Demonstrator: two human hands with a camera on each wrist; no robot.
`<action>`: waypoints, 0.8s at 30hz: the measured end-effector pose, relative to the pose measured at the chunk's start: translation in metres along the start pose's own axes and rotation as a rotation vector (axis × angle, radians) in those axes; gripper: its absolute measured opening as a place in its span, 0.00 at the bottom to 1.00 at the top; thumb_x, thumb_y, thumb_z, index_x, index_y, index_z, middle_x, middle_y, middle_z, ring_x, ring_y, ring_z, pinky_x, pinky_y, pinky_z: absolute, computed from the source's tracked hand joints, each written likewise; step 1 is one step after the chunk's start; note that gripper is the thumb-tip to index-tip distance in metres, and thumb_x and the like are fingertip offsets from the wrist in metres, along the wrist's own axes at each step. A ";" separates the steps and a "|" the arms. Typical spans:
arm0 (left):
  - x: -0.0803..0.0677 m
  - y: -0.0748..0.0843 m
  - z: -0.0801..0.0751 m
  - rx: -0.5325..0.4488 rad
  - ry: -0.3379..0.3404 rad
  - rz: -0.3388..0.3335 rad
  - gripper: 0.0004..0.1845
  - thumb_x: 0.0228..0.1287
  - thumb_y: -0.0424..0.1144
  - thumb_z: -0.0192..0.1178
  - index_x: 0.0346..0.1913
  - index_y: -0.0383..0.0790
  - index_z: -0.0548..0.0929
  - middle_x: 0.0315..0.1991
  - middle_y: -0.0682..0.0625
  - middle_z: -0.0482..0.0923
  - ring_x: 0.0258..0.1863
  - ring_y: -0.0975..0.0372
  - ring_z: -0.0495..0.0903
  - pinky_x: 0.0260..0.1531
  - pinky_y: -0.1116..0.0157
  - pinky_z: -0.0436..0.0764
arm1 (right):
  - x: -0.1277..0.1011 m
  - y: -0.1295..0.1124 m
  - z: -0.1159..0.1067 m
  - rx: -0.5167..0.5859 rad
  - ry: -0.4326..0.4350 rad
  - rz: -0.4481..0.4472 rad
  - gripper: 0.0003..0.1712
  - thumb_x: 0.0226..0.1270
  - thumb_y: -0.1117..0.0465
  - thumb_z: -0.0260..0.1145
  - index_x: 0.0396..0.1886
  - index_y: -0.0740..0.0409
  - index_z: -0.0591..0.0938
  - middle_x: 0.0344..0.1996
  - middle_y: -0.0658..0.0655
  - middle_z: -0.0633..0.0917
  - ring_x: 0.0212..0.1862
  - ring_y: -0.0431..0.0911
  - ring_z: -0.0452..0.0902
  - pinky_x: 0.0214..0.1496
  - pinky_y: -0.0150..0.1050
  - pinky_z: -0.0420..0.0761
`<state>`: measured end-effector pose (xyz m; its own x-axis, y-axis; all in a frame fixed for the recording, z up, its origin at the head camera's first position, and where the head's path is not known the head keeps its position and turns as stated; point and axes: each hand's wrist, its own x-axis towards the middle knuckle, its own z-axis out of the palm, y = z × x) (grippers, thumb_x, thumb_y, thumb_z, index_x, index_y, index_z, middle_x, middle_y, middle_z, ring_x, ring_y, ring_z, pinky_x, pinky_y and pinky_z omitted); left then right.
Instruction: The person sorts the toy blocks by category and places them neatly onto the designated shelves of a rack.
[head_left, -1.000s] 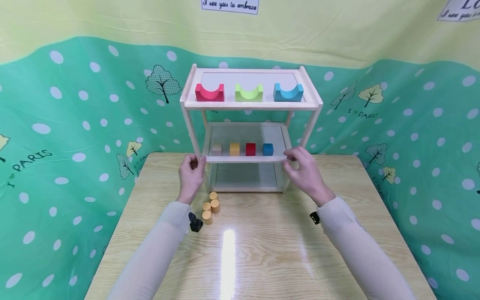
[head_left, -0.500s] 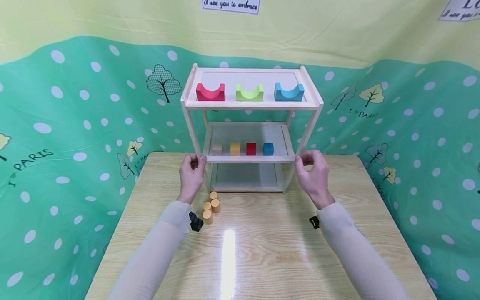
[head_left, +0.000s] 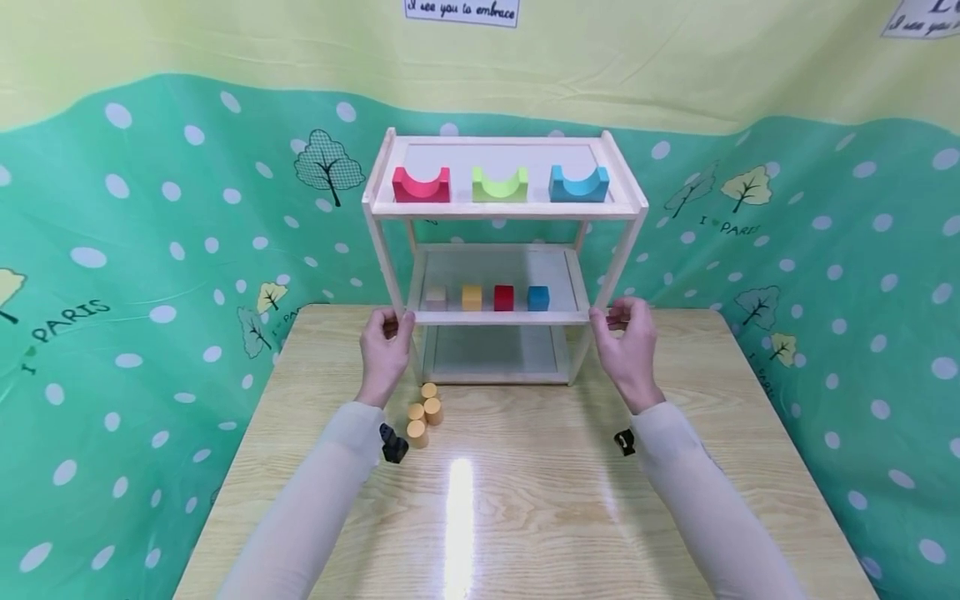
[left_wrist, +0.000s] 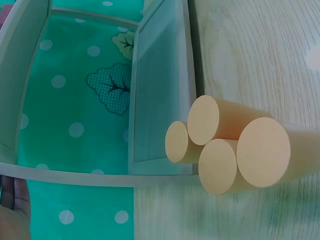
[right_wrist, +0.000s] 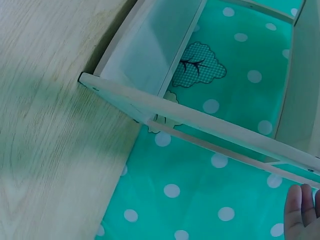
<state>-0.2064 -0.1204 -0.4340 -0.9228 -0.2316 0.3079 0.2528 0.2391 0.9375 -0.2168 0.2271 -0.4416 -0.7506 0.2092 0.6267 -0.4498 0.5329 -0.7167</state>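
Note:
A light wooden three-tier shelf (head_left: 504, 211) stands upright at the back of the table. My left hand (head_left: 384, 350) holds its left front post near the middle tier, thumb at the front. On the other side my right hand (head_left: 630, 348) holds the right front post at the same height, thumb against the wood. The right wrist view shows its fingers (right_wrist: 295, 205) beside the post. On the middle tier sit a pale cube (head_left: 436, 299), a yellow cube (head_left: 472, 298), a red cube (head_left: 504, 298) and a blue cube (head_left: 537, 298) in a row.
Arch-cut blocks in red (head_left: 422, 187), green (head_left: 499, 187) and blue (head_left: 579, 186) stand on the top tier. Several wooden cylinders (left_wrist: 265, 152) stand upright on the table (head_left: 540, 500) by the shelf's left front foot. A patterned cloth (head_left: 187, 250) hangs around the back and sides.
My right hand has moved from in front of the middle tier's right end outward to the right front post. The left hand has stayed on its post; the shelf and blocks look unmoved.

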 end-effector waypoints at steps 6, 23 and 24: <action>0.000 -0.001 0.000 -0.012 -0.002 0.013 0.13 0.69 0.35 0.56 0.45 0.23 0.74 0.40 0.33 0.75 0.40 0.48 0.75 0.44 0.57 0.75 | 0.001 0.004 0.004 -0.014 -0.005 0.046 0.15 0.64 0.62 0.65 0.44 0.69 0.74 0.36 0.62 0.76 0.34 0.48 0.74 0.38 0.41 0.79; 0.001 -0.001 0.000 0.002 0.001 0.004 0.13 0.70 0.36 0.56 0.45 0.24 0.75 0.40 0.35 0.76 0.40 0.49 0.75 0.41 0.63 0.76 | -0.001 0.005 0.016 -0.005 -0.003 0.156 0.10 0.63 0.66 0.63 0.42 0.65 0.76 0.35 0.58 0.78 0.35 0.45 0.74 0.36 0.34 0.79; 0.001 -0.001 0.000 0.002 -0.001 0.003 0.13 0.70 0.36 0.56 0.45 0.24 0.75 0.40 0.35 0.76 0.40 0.49 0.75 0.41 0.64 0.76 | -0.001 0.006 0.016 0.001 0.000 0.165 0.10 0.63 0.66 0.63 0.42 0.65 0.75 0.35 0.59 0.78 0.35 0.45 0.75 0.37 0.35 0.80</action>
<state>-0.2072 -0.1211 -0.4348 -0.9223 -0.2304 0.3103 0.2547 0.2417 0.9363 -0.2266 0.2169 -0.4513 -0.8142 0.2944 0.5004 -0.3206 0.4907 -0.8102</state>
